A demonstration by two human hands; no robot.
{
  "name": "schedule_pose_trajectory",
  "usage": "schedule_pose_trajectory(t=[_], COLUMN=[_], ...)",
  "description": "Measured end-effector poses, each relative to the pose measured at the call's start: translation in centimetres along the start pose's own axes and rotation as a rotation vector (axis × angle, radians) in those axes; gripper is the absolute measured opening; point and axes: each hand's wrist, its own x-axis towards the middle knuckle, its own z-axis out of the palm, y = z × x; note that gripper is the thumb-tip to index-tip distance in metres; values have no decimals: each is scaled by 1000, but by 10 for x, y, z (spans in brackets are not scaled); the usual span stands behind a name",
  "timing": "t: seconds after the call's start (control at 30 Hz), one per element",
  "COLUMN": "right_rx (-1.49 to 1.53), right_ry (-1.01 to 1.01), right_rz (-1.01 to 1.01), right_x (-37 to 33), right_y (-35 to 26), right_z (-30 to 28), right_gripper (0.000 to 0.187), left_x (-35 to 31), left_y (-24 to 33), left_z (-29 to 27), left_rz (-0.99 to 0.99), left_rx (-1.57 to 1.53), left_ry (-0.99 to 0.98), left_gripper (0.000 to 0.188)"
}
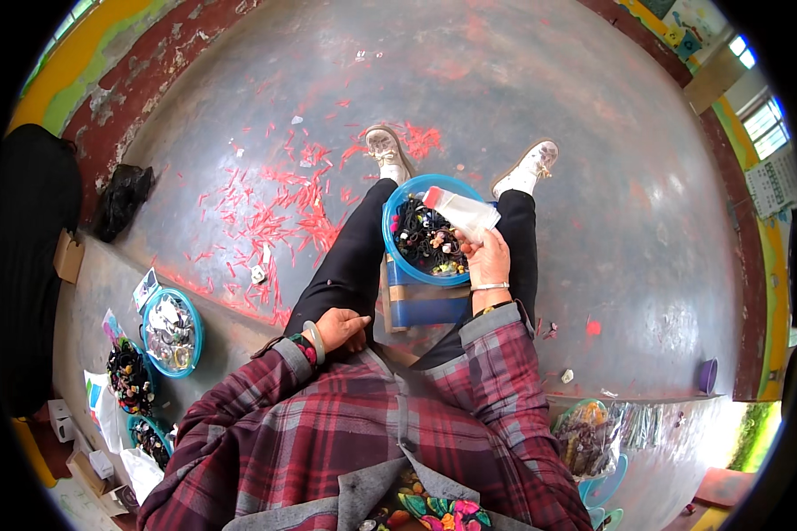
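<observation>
My right hand [487, 258] holds a small clear plastic packet with a red end [459, 211] over a blue round bowl [397, 257]. The bowl is full of small dark and coloured hair ties and rests on a blue and wooden stool [425, 307] between my legs. My left hand [341, 328] lies closed on my left thigh, with a pale bangle on the wrist, and holds nothing that I can see. I sit in dark trousers, white shoes and a red checked shirt.
Red scraps [274, 208] litter the grey floor ahead. On the ledge to my left stand a blue bowl of clear packets [170, 332] and piles of dark hair ties [129, 377]. To my right lie bagged goods [584, 438] and a purple cup [708, 375]. A black bag [122, 199] lies far left.
</observation>
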Motion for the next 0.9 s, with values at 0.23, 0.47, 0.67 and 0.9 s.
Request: schedule_pose_trajectory(t=[0.23, 0.47, 0.67, 0.9], right_rx=[-145, -303, -384, -340], right_ry=[-365, -668, -694, -483], right_rz=[256, 523, 599, 516], right_x=[-34, -48, -48, -55], right_y=[-13, -10, -1, 11], right_z=[17, 22, 24, 39], right_gripper=[42, 37, 26, 30], left_x=[-11, -5, 2, -5], left_y=[25, 53, 54, 64], left_z=[4, 2, 17, 29], left_rz=[34, 139, 101, 109], left_rx=[-417, -694, -698, -657], left_ry=[1, -247, -321, -70], left_gripper=[35, 48, 25, 6])
